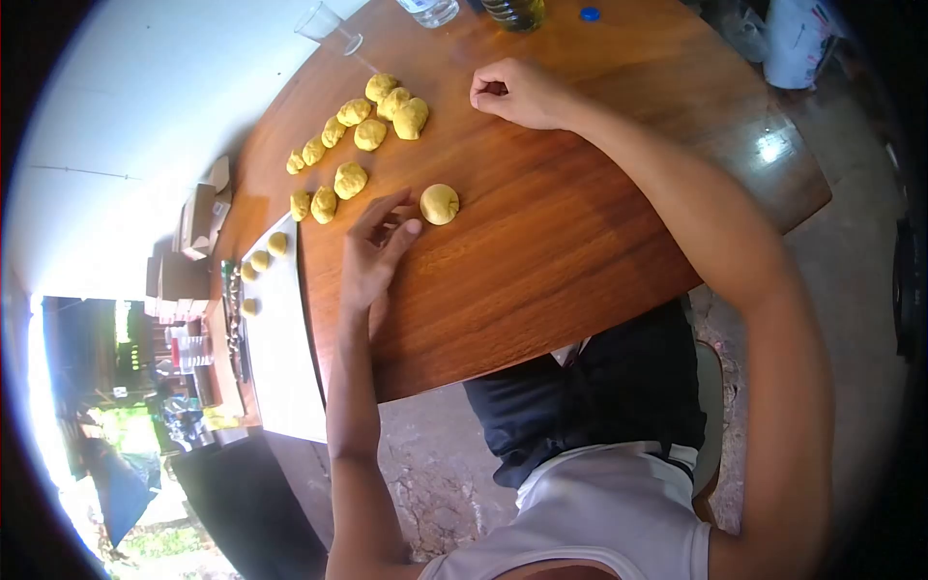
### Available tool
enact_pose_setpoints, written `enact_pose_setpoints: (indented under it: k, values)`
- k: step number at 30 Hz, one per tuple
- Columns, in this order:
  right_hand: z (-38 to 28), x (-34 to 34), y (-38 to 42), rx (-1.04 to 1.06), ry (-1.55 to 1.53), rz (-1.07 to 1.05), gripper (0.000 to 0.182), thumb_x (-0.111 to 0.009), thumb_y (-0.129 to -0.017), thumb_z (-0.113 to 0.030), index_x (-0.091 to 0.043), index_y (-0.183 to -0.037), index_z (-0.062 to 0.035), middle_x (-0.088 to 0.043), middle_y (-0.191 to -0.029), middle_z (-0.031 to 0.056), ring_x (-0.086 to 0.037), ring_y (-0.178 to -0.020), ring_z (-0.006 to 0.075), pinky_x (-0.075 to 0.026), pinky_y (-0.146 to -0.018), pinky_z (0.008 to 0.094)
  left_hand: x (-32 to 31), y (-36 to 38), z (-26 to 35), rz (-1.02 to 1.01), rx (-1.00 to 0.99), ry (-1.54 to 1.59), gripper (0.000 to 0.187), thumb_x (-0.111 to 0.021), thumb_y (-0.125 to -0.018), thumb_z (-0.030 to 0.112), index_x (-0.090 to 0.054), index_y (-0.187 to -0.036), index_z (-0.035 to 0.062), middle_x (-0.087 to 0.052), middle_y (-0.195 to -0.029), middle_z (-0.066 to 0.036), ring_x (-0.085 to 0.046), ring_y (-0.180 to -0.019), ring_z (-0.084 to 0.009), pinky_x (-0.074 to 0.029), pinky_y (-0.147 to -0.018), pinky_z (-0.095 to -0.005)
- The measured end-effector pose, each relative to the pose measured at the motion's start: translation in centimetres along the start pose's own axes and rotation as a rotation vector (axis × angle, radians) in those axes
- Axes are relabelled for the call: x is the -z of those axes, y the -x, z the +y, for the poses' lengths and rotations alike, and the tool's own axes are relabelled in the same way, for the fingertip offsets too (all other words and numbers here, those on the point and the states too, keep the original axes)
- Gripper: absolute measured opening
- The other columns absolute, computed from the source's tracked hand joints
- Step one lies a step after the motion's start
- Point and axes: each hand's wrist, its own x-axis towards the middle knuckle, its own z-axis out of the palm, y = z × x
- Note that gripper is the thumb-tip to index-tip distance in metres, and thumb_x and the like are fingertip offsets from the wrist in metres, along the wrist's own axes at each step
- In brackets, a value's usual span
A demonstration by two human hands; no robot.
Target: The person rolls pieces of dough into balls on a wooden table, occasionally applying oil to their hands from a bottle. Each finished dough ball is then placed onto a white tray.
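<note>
A smooth, round yellow dough ball (440, 204) rests on the wooden table. Just to its left is my left hand (375, 249), fingers bent and thumb apart, holding nothing. Farther up the table, my right hand (522, 94) is curled into a loose fist, with a dark hollow and no object showing in it. Between and left of the hands lie several rough yellow dough lumps (369, 134), some touching each other. One larger lump (350, 179) sits close above my left fingers.
A white board (280, 338) on the left holds several small smooth dough balls (277, 243). At the far edge stand a clear glass (329, 27), a water bottle (430, 10) and a bottle of yellowish liquid (515, 13). A blue cap (590, 14) lies nearby. Cardboard boxes (196, 220) stand beyond the board.
</note>
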Motion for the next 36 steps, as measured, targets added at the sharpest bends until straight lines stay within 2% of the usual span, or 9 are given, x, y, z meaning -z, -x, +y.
enact_pose_setpoints:
  k: [7,11,13,15,21,24,29,31,36]
  values:
    - [0.3,-0.1,-0.4,-0.007,0.035,-0.011,0.015,-0.069,-0.089,-0.02,-0.072,-0.089,-0.0047,-0.075,-0.086,0.0113,-0.072,-0.08,0.026,-0.054,-0.074,0.0377,-1.5,-2.3,2.6,-0.118,0.131,-0.153,0.054,-0.084,-0.087,0.018,-0.067,-0.136,0.004,-0.064,-0.122,-0.005,-0.058,-0.096,-0.0091,-0.047,-0.079,-0.0229]
    - [-0.3,0.2,0.0,0.022,0.021,-0.011,0.013,-0.066,-0.092,-0.014,-0.069,-0.091,-0.0017,-0.071,-0.082,0.0101,-0.067,-0.076,0.022,-0.052,-0.071,0.0357,-3.8,-2.2,4.6,-0.077,0.07,-0.139,0.052,-0.086,-0.084,0.016,-0.069,-0.132,0.0049,-0.066,-0.123,-0.007,-0.063,-0.101,-0.0146,-0.051,-0.085,-0.0285]
    - [-0.3,0.0,-0.1,0.035,0.071,-0.003,0.012,-0.066,-0.091,-0.014,-0.069,-0.091,-0.0015,-0.072,-0.083,0.0111,-0.067,-0.075,0.024,-0.052,-0.07,0.0366,-4.7,-1.9,5.4,-0.108,-0.103,-0.368,0.049,-0.086,-0.082,0.009,-0.069,-0.127,-0.0001,-0.066,-0.133,-0.012,-0.061,-0.124,-0.0243,-0.048,-0.106,-0.0354]
    - [-0.4,0.0,0.0,0.024,0.063,-0.025,0.012,-0.066,-0.091,-0.013,-0.069,-0.091,-0.0013,-0.072,-0.083,0.0117,-0.068,-0.075,0.0247,-0.052,-0.07,0.0368,-5.1,-1.6,5.0,-0.093,-0.097,-0.371,0.052,-0.087,-0.08,0.007,-0.068,-0.127,-0.0003,-0.066,-0.135,-0.014,-0.06,-0.127,-0.0273,-0.046,-0.11,-0.0405]
    - [-0.2,-0.1,-0.1,0.021,0.032,-0.02,0.011,-0.067,-0.088,-0.015,-0.07,-0.085,-0.0049,-0.073,-0.083,0.0127,-0.071,-0.079,0.029,-0.054,-0.073,0.0399,-4.8,-1.4,4.7,0.187,-0.254,0.103,0.068,-0.086,-0.081,0.011,-0.059,-0.142,0.0042,-0.065,-0.135,-0.014,-0.061,-0.126,-0.0276,-0.049,-0.107,-0.0414]
    - [-0.3,-0.1,0.1,0.018,0.036,-0.013,0.011,-0.067,-0.088,-0.015,-0.07,-0.085,-0.005,-0.073,-0.082,0.0125,-0.071,-0.078,0.0288,-0.054,-0.073,0.0394,-1.1,-1.3,4.2,0.03,-0.005,0.036,0.083,-0.084,-0.084,0.01,-0.042,-0.156,0.0059,-0.059,-0.142,-0.015,-0.056,-0.132,-0.0251,-0.046,-0.11,-0.0401]
    - [-0.5,0.0,0.0,0.014,0.042,-0.047,0.011,-0.066,-0.092,-0.011,-0.069,-0.092,-0.0006,-0.072,-0.084,0.0116,-0.067,-0.074,0.0234,-0.052,-0.069,0.0358,-4.9,-0.7,5.0,-0.073,-0.109,-0.219,0.079,-0.083,-0.085,0.011,-0.045,-0.154,0.0051,-0.064,-0.136,-0.012,-0.06,-0.123,-0.0217,-0.048,-0.106,-0.0372]
    - [-0.2,-0.2,0.0,0.01,0.031,-0.017,0.011,-0.067,-0.088,-0.015,-0.07,-0.084,-0.0053,-0.073,-0.08,0.012,-0.071,-0.077,0.0286,-0.055,-0.072,0.0391,-5.5,-0.7,5.1,-0.146,-0.067,-0.262,0.084,-0.084,-0.084,0.013,-0.043,-0.156,0.0063,-0.057,-0.148,-0.014,-0.055,-0.132,-0.0223,-0.044,-0.111,-0.0394]
    - [0.0,-0.3,-0.3,0.027,0.028,-0.034,0.011,-0.067,-0.091,-0.013,-0.069,-0.088,-0.0027,-0.073,-0.082,0.0115,-0.069,-0.076,0.0254,-0.054,-0.071,0.0374,-6.5,-0.8,6.6,-0.04,0.101,-0.376,0.082,-0.079,-0.086,0.008,-0.04,-0.158,0.0075,-0.057,-0.148,-0.015,-0.053,-0.136,-0.0243,-0.043,-0.114,-0.0402]
